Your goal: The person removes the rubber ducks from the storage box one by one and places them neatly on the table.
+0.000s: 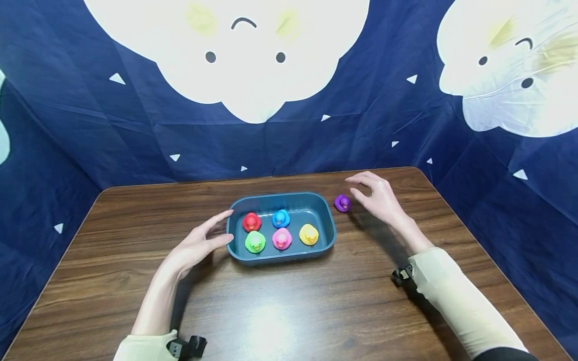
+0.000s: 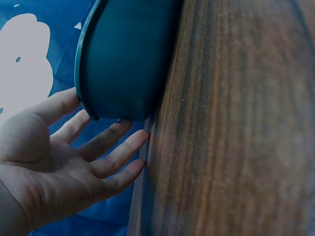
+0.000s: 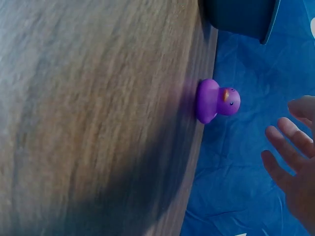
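Even, bright overhead lighting fills the head view; a soft glare patch lies on the wooden table near the lower edge, and diffuse shadows fall beneath each forearm. Straight lines bow toward the frame edges, showing wide-angle distortion. The left wrist view is dimmer, the blue tray wall dark and the table grain softly blurred. In the right wrist view the near table surface is out of focus and shadowed at the bottom, the purple duck moderately sharp, and the right hand blurred at the edge.
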Motion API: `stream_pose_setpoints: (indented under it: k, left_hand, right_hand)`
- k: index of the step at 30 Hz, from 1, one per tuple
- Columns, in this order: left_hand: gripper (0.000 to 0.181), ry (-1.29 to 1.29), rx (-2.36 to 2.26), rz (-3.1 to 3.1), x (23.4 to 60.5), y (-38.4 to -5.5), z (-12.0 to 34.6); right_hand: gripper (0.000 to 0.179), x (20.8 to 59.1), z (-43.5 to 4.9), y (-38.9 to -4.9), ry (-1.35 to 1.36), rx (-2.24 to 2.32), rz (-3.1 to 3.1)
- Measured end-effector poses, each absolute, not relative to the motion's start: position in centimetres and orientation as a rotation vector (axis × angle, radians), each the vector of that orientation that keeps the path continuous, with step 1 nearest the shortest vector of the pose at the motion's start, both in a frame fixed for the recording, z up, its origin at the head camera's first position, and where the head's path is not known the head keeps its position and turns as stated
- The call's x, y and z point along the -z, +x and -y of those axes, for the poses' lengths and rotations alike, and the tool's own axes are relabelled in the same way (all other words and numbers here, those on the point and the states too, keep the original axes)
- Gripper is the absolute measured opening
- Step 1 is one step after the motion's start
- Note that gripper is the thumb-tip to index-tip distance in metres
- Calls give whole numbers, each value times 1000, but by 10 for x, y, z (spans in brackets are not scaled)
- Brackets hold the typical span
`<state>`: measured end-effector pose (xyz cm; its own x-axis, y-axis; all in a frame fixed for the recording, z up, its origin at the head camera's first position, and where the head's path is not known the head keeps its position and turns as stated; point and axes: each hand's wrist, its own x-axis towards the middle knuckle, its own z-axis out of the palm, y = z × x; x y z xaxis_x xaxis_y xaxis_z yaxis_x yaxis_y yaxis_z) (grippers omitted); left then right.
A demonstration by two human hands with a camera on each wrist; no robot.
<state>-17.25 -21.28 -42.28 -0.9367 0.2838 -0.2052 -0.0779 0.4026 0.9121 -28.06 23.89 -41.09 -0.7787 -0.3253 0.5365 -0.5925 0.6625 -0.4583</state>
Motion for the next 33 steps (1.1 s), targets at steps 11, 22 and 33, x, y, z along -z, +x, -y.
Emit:
stream_pose_setpoints:
  k: [11, 22, 33]
  left_hand:
    - [70, 184, -1547, -2337, 422, -172, 213]
    - [70, 178, -1541, -2341, 423, -172, 214]
    - [71, 168, -1528, -2343, 422, -172, 214]
  right_hand:
    - [27, 401, -230, -275, 752, -880, 2409]
    - [31, 396, -218, -267, 816, -921, 2394]
    - [32, 397, -207, -263, 883, -943, 2463]
